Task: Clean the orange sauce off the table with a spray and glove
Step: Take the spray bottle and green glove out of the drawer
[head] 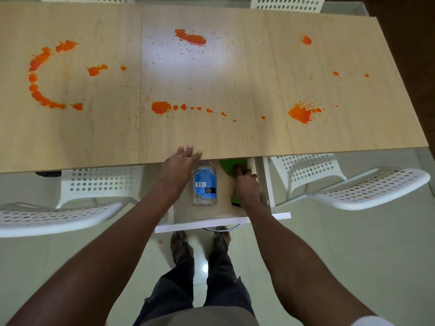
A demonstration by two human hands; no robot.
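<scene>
Orange sauce is splattered across the light wooden table (211,137): a curved trail at the left (37,74), a blob at the far middle (191,38), a dotted line near the centre (161,107) and a splash at the right (301,112). Under the table's near edge a drawer (202,215) stands pulled out. In it lies a clear spray bottle with a blue label (204,183), and beside it a green glove (229,167). My left hand (181,165) rests flat on the table edge. My right hand (246,187) reaches into the drawer and grips the green glove.
White perforated chairs stand at the near left (58,215) and near right (367,187), with two more chair backs at the far side. My feet in sandals stand on the pale tiled floor (329,255) below the drawer. A small orange spot marks the floor.
</scene>
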